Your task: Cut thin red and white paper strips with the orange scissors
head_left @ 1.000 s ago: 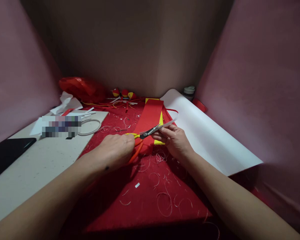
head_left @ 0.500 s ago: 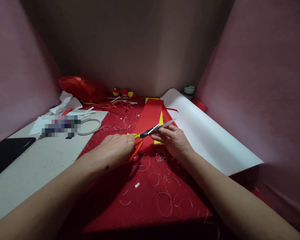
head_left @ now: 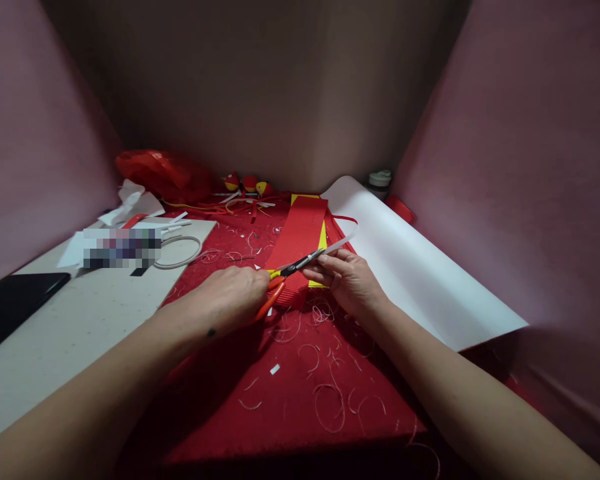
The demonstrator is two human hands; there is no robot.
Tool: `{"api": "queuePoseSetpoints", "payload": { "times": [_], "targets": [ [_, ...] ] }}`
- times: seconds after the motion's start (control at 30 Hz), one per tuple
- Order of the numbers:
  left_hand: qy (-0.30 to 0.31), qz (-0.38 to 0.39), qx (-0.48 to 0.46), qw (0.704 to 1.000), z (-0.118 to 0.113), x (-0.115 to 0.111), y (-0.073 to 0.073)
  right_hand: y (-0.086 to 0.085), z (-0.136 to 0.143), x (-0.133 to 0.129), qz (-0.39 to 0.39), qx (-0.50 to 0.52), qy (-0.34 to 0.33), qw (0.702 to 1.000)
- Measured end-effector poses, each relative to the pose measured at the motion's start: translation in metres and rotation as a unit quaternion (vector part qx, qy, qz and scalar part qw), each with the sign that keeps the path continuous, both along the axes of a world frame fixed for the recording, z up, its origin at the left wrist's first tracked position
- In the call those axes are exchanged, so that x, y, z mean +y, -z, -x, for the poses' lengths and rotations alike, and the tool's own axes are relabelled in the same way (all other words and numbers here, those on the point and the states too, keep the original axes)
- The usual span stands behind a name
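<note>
My left hand is wrapped round the red and yellow handles of the scissors, whose blades point up and to the right. In a pinch of thumb and fingers, my right hand holds a thin strip, white on one face, that curls back to red at its far end. The blades lie along the strip right at my right fingertips and look closed. Beneath them rests a ribbed red sheet, partly over a yellow sheet.
A white sheet slopes at the right. A pale board with a black device and a ring lies left. Thread scraps litter the red cloth. At the back are a red bag, small red-yellow figures and a bottle.
The scissor blades have closed and moved slightly right along the strip. My left hand has shifted a little with them, while my right hand has hardly moved.
</note>
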State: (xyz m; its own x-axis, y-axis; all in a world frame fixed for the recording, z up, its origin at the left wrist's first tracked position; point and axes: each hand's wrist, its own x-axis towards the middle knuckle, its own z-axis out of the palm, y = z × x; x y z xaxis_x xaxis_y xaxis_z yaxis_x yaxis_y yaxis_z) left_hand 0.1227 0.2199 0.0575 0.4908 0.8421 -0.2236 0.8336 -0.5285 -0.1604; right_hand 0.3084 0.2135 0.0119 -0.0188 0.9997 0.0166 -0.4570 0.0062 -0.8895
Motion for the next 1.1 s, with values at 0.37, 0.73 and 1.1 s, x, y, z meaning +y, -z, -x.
{"api": "queuePoseSetpoints", "payload": {
  "times": [0.37, 0.73, 1.1],
  "targets": [
    [0.016, 0.023, -0.009, 1.0, -0.005, -0.002, -0.002, -0.003, -0.001, 0.0, 0.01, 0.005, 0.005, 1.0],
    [0.012, 0.045, -0.007, 0.999, -0.01, -0.005, -0.009, -0.005, -0.004, 0.001, 0.001, -0.005, -0.002, 1.0],
    [-0.005, 0.041, -0.009, 0.999, -0.005, -0.003, -0.004, -0.006, -0.004, 0.002, -0.022, -0.013, 0.01, 1.0]
  ]
}}
